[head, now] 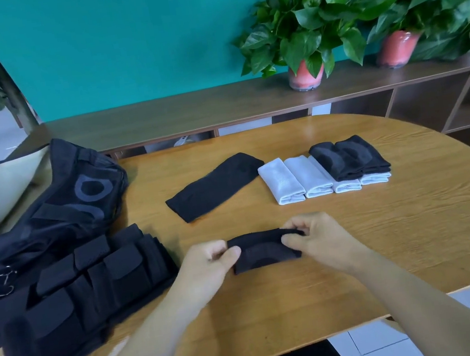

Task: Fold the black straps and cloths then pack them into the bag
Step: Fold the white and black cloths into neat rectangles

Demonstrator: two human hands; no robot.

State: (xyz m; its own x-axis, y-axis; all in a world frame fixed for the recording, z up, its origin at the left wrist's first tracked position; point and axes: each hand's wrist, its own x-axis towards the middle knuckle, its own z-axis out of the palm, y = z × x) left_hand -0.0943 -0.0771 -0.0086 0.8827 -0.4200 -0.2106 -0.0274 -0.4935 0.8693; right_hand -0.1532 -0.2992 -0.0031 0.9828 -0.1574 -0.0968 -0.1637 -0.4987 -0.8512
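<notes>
Nearest, both hands work one small black cloth (263, 250) just above the worktop (388, 246): the left hand (209, 264) pinches its left end and the right hand (316, 238) pinches the right, probably keeping the fold tight. At the near left lies a pile of black straps (73, 303), beside the open black bag (50, 203) behind it, likely so packing is a short reach. Farther in, mid-worktop, an unfolded black cloth (214, 188) lies flat, seemingly awaiting folding. To its right, folded white cloths (303, 178) sit in a row with two folded black cloths (348, 157) stacked on their right end, finished pieces kept together.
</notes>
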